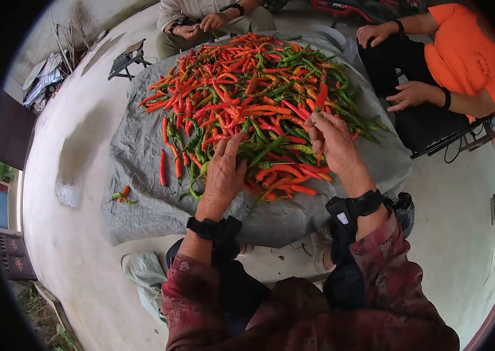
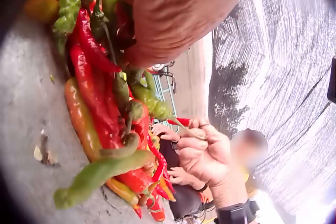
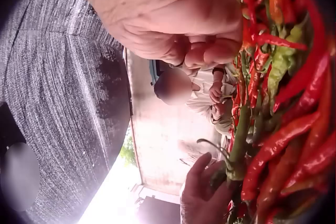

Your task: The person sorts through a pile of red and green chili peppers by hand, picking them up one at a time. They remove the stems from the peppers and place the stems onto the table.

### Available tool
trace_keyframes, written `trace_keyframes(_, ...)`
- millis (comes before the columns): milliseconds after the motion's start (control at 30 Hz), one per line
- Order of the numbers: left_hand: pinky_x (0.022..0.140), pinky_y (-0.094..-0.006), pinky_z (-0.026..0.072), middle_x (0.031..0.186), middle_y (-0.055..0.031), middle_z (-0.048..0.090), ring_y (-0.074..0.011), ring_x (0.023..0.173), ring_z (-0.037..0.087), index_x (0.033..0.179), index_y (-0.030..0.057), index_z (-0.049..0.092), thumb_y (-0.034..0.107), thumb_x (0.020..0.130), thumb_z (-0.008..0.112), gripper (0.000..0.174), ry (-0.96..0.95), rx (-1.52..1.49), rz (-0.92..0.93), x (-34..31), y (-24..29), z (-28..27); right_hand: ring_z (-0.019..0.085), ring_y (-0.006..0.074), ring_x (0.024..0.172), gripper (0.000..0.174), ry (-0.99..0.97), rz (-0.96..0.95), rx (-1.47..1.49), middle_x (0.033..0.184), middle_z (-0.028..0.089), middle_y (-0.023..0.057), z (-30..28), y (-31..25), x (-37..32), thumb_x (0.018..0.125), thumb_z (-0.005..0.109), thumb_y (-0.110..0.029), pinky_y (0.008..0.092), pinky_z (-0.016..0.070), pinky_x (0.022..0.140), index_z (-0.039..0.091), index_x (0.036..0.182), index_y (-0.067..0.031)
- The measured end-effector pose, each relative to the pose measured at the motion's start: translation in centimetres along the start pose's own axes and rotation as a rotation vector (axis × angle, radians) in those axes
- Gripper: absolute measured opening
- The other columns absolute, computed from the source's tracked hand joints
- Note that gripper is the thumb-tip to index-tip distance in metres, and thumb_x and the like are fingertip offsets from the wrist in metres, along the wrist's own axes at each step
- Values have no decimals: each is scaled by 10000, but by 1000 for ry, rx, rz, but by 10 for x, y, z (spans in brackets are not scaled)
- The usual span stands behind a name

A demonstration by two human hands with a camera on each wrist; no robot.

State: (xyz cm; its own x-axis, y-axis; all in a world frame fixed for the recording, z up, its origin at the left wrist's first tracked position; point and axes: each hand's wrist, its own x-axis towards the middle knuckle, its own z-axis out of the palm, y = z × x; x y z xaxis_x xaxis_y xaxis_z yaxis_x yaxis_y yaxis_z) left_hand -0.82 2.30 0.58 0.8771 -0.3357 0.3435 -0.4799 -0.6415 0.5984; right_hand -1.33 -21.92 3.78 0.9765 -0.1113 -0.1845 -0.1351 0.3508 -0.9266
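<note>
Red, green and orange peppers lie in a broad pile. My left hand is at the pile's near left; in the right wrist view its thumb and finger close round a dark green pepper, beside a longer green one. Raised at the near right, my right hand pinches a red pepper that points away from me. The left wrist view shows its curled fingers from the side, with the red pepper partly hidden behind a green pepper's stem.
The pile rests on a grey sheet. A small group of peppers lies apart at the left. Across the pile sits a person in a light top; at the right is one in an orange shirt. A small stool stands far left.
</note>
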Motion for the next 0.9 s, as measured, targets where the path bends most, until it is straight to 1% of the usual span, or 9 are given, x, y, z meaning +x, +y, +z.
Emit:
trace_keyframes(100, 853, -369, 487, 1100, -124, 611, -291, 1041, 594, 1239, 64, 502, 8, 727, 694, 550, 108, -108, -75, 1, -5, -7, 463, 126, 473, 291, 9, -82, -415, 571, 519, 14, -17, -2, 15, 935, 538, -294, 277, 401, 471, 597, 805, -41)
trace_keyframes(200, 842, -359, 494, 1089, -119, 624, -275, 1021, 608, 1226, 65, 520, 11, 726, 700, 534, 84, -184, -151, 1, -7, -14, 610, 315, 618, 226, 311, -529, -1321, 642, 600, 118, -27, 0, 23, 885, 594, -272, 396, 478, 571, 592, 845, -49)
trace_keyframes(300, 856, -349, 489, 1088, -119, 625, -263, 1024, 610, 1215, 61, 530, 10, 724, 703, 523, 75, -82, -103, 1, -11, -14, 635, 308, 665, 191, 316, -608, -1231, 695, 623, 114, -7, 2, 16, 850, 642, -228, 395, 493, 604, 589, 919, -57)
trace_keyframes(433, 877, -341, 482, 1097, -120, 619, -249, 1030, 609, 1246, 56, 505, -9, 733, 690, 549, 124, -113, -30, 3, -5, -9, 608, 308, 837, 194, -130, -747, -1353, 891, 579, 124, 14, 23, 4, 820, 619, -88, 410, 495, 699, 578, 1003, -42)
trace_keyframes(633, 874, -368, 469, 1131, -181, 569, -310, 1030, 583, 1255, 19, 477, 125, 809, 676, 500, 121, -234, 47, 1, 2, -22, 564, 324, 851, 130, -345, -680, -1368, 855, 516, 107, 16, 28, 3, 787, 610, -31, 430, 468, 730, 569, 910, -18)
trace_keyframes(700, 825, -334, 482, 1069, -174, 593, -267, 951, 611, 1185, -2, 537, 180, 849, 655, 399, 211, -181, 50, 2, -12, -36, 561, 321, 843, 114, -370, -599, -1470, 848, 515, 111, 16, 26, 0, 786, 620, -50, 434, 461, 716, 552, 874, -23)
trace_keyframes(767, 682, -278, 496, 911, -120, 631, -164, 788, 625, 1111, 7, 594, 166, 889, 611, 273, 419, -507, -160, 4, -47, -45, 561, 329, 858, 119, -363, -583, -1434, 856, 535, 117, 14, 25, 0, 796, 621, -67, 438, 454, 718, 529, 860, -28)
trace_keyframes(800, 670, -290, 495, 917, -139, 639, -212, 804, 637, 1099, 19, 603, 156, 886, 599, 254, 388, -171, -333, 0, -52, -67, 562, 331, 876, 118, -302, -631, -1412, 865, 552, 119, 14, 23, 1, 804, 612, -67, 441, 451, 723, 526, 876, -29)
trace_keyframes(900, 734, -420, 484, 918, -183, 654, -343, 836, 628, 1065, 26, 612, 225, 794, 653, 339, 346, 502, -325, -18, -111, -73, 593, 342, 884, 144, -231, -593, -1406, 909, 605, 156, 16, 12, 0, 846, 585, -66, 414, 463, 753, 534, 973, -20)
